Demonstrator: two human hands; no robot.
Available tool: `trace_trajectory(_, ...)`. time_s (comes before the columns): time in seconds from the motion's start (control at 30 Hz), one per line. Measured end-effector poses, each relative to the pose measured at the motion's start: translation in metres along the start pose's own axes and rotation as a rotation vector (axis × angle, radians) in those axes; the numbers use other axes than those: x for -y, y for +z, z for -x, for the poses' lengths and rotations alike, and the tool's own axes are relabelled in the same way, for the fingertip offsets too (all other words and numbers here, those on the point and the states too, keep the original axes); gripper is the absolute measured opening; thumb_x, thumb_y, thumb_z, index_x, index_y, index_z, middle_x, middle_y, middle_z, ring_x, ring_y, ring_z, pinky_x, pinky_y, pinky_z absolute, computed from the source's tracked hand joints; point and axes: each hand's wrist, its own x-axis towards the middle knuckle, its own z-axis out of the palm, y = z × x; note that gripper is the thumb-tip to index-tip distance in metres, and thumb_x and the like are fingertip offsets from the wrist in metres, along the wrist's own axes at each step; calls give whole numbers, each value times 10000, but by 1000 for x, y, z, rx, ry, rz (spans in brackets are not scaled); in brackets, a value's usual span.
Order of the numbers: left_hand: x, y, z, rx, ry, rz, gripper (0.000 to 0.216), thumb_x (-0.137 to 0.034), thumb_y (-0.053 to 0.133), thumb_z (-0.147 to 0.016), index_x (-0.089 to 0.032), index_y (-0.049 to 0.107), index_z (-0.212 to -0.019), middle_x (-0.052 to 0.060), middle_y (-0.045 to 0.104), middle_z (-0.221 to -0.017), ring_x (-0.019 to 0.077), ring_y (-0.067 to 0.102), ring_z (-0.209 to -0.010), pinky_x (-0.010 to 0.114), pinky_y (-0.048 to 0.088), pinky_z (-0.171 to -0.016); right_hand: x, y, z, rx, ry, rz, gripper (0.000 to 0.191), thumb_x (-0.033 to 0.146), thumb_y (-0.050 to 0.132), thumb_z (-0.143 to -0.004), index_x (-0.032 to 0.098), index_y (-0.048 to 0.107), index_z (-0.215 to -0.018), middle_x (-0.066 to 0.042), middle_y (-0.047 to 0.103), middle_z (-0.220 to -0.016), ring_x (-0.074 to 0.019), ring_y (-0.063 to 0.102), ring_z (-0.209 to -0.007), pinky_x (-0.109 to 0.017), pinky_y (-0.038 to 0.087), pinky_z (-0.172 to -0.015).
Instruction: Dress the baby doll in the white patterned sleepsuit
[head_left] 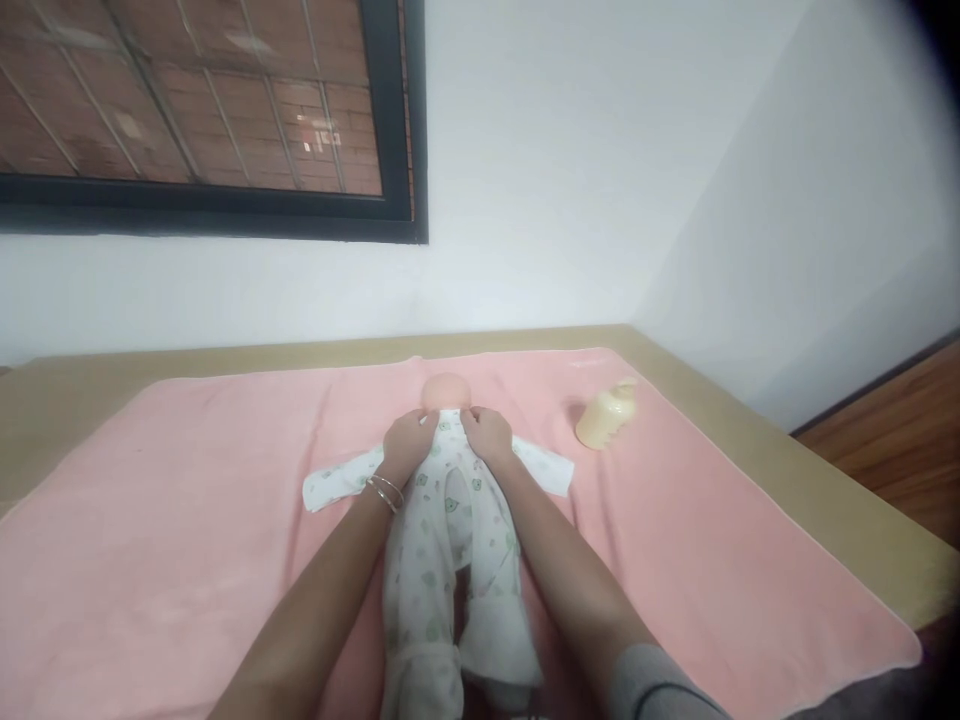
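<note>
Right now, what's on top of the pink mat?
Yellow bottle, rounded pinkish form, white printed clothing gripped near its top edge by the left hand and right hand. Mat directly beneath the clothing: covered.

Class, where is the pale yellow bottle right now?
In the head view, the pale yellow bottle is on the pink mat, right of the right hand, near the mat's far right corner.

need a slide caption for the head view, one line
Left hand and right hand hold printed white clothing below a doll's head on a pink mat, yellow bottle at right.
</note>
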Motion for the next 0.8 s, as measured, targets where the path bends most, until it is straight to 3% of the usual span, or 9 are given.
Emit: trace_trajectory(0.8,-3,1,1,9,-14,-19,539,-522,252,-892,-207,686,-947,92,698,-968,239,618,-894,297,417,-732,-3,3,2,-14,0,20,484,445,290,-923,185,616,-676,-25,590,-639,-141,500,-615,-236,250,-533)
